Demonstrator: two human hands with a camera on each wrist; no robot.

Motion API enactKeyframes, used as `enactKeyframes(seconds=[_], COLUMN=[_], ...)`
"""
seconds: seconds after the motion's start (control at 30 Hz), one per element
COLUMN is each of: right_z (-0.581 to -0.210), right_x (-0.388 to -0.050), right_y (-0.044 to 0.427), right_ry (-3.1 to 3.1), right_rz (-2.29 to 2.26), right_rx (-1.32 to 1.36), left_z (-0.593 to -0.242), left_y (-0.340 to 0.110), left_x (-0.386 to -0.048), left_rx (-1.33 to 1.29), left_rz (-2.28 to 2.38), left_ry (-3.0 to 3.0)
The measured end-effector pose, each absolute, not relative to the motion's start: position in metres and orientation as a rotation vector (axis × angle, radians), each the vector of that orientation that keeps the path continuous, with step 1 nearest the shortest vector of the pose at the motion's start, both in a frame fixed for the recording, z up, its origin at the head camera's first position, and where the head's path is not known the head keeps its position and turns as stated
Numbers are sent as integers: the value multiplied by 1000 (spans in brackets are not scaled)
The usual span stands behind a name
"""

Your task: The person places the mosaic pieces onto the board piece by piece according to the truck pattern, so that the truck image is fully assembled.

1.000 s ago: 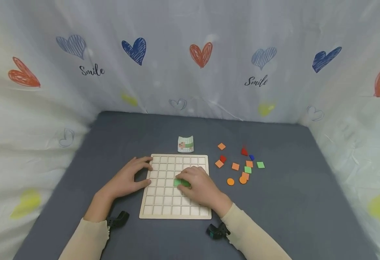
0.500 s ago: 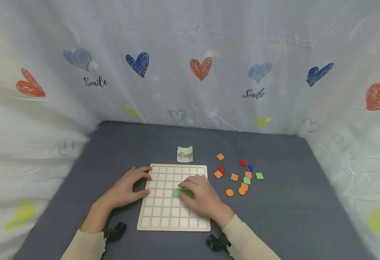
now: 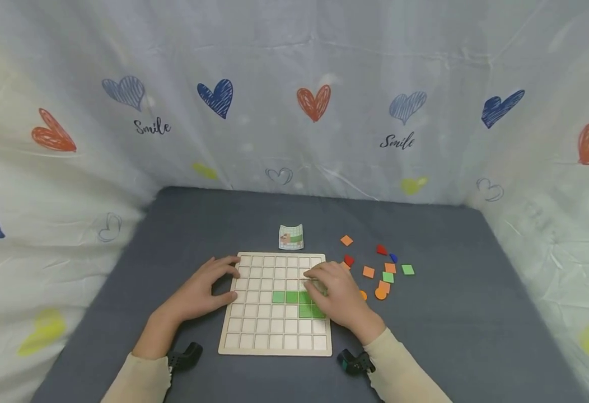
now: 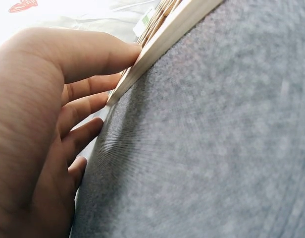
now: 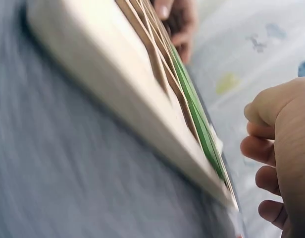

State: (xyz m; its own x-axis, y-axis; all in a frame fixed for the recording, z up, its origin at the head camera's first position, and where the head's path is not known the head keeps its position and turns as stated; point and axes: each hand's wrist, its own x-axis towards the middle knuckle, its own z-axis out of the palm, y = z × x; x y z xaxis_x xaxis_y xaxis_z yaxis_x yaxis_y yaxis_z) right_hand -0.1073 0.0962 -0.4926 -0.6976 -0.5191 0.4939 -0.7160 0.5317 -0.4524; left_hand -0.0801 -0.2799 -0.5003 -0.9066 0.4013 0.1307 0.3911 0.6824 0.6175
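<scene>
A pale wooden grid board (image 3: 254,340) lies on the dark cloth, with several green square tiles (image 3: 291,297) in two of its rows. My left hand (image 3: 199,288) rests at the board's left edge; in the left wrist view its thumb touches the wooden side (image 4: 162,44) and the fingers are spread. Above the right part of the board is my right hand (image 3: 342,296), fingers bent loosely, no piece visible in them. In the right wrist view that hand (image 5: 291,148) is apart from the board (image 5: 118,89) and its green tiles (image 5: 197,109). It hides part of the board's right side.
A small patterned card (image 3: 291,237) lies behind the board. To the right are scattered orange squares (image 3: 368,272), orange discs (image 3: 381,294), green pieces (image 3: 407,270), red pieces (image 3: 382,249) and a blue piece (image 3: 393,258). A heart-printed curtain surrounds the table.
My right hand has moved right and away from the green tiles at the board's middle, uncovering several of them. My left hand stays at the left edge. The head view has shifted slightly.
</scene>
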Motion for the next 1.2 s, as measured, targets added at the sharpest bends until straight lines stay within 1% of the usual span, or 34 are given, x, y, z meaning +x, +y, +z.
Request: enactKeyframes(seconds=[0.27, 0.53, 0.93, 1.2], right_z=[-493, -496, -499, -507], right_x=[-116, -129, -129, -129], right_y=[130, 169, 234, 250], right_ry=[-2537, -2533, -2595, -2639], right_rz=[879, 842, 810, 885], right_rx=[852, 745, 600, 569], left_z=[-500, -499, -497, -496], left_y=[-280, -280, -280, -280], left_x=[-81, -83, -82, -82], left_rx=[665, 666, 670, 681], left_rz=[1028, 1032, 1035, 1039], left_ry=[2866, 2844, 2841, 2823])
